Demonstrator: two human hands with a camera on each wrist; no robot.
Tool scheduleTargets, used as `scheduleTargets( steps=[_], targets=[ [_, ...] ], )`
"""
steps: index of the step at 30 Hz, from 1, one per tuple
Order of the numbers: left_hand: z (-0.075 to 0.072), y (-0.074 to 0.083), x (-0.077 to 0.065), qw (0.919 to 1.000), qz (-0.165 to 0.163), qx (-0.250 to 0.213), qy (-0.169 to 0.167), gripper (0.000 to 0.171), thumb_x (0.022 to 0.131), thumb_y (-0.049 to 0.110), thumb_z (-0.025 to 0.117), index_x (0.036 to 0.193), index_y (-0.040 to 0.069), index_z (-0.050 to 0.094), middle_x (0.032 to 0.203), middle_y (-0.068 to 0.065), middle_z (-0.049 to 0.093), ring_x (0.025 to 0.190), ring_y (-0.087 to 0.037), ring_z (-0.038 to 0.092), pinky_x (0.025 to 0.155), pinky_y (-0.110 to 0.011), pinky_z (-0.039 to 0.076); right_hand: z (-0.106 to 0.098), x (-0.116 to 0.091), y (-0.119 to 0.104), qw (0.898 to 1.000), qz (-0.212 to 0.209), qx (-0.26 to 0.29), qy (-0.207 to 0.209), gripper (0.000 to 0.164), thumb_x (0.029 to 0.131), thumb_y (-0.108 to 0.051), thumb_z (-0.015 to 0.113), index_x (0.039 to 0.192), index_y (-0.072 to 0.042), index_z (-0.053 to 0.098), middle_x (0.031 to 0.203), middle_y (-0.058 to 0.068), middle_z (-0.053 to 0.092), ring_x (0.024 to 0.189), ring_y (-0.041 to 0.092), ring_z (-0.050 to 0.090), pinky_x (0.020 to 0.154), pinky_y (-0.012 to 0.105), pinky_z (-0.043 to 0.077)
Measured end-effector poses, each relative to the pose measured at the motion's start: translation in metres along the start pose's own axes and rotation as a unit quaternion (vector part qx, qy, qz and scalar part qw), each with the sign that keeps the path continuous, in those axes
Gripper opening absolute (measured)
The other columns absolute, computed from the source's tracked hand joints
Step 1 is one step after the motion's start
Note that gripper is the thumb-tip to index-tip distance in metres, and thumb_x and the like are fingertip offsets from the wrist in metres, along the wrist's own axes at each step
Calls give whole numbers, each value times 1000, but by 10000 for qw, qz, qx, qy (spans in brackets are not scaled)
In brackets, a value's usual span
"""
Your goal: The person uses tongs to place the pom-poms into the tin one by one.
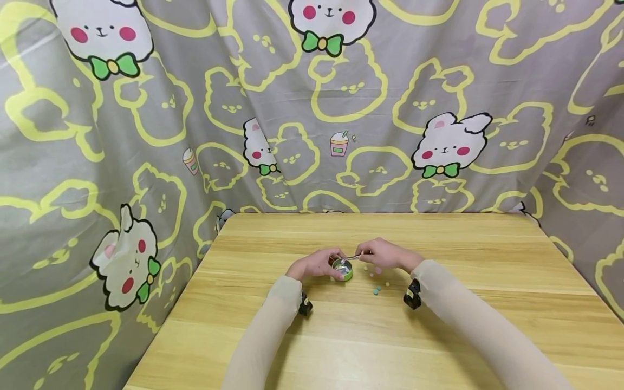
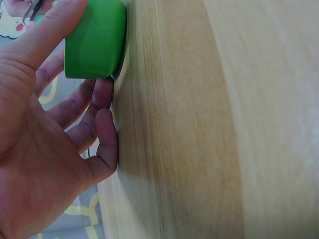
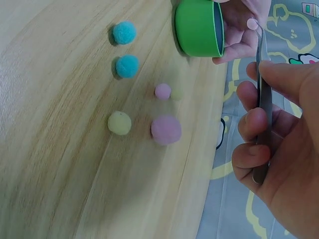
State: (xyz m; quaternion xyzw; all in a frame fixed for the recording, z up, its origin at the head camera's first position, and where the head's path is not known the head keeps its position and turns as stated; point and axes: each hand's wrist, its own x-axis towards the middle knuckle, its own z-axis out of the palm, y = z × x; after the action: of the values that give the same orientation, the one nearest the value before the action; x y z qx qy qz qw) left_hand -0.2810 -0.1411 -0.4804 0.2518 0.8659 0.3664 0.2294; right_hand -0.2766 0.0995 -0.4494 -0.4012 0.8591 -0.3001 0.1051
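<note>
My left hand (image 1: 319,264) holds a small round green tin (image 3: 197,30) on the table, thumb on the near side and fingers at the far side. Inside it the head view shows several small pale pieces. Curled round steel tweezers (image 3: 265,97), my right hand (image 1: 385,254) is just right of the tin. A small pale pink pom-pom (image 3: 252,23) sits at the tweezer tips, which reach over the tin's open top. In the left wrist view, the green wall (image 2: 97,40) of the tin shows between thumb and fingers.
Loose pom-poms lie right of the tin: two blue ones (image 3: 124,33), a pale yellow one (image 3: 119,123), a larger pink one (image 3: 166,129), a small pink one (image 3: 162,91) and a small yellowish one (image 3: 176,93). A patterned curtain (image 1: 292,162) hangs behind the wooden table (image 1: 312,346).
</note>
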Motion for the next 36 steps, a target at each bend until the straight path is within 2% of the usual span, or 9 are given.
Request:
scheduleTargets(
  steps=[8,20,27,36],
  targets=[
    [0,0,-1,10000,48,6,7,40,77,18,80,112,18,59,100,1,59,92,-14,55,82,-29,43,2,4,3,10000,55,-29,-60,15,96,-12,53,102,-6,65,83,12,65,59,6,49,61,27,43],
    [-1,-1,0,10000,49,34,-18,41,78,19,79,114,18,59,102,2,58,94,-12,54,83,-29,43,7,7,8,9997,73,-235,-58,13,95,-12,55,101,-8,66,89,7,66,67,7,52,66,28,44],
    [0,-1,-1,10000,61,31,13,40,78,19,79,113,17,59,103,0,58,94,-14,54,83,-30,42,7,8,10,9996,197,-184,-128,14,96,-12,55,102,-8,66,90,9,66,63,9,54,65,28,45],
    [1,-2,-1,9999,97,91,25,41,78,19,79,114,17,59,102,2,59,94,-13,55,83,-29,42,11,11,11,9991,107,-400,-98,12,95,-11,55,99,-9,66,89,5,66,69,8,53,68,29,45]
  ],
)
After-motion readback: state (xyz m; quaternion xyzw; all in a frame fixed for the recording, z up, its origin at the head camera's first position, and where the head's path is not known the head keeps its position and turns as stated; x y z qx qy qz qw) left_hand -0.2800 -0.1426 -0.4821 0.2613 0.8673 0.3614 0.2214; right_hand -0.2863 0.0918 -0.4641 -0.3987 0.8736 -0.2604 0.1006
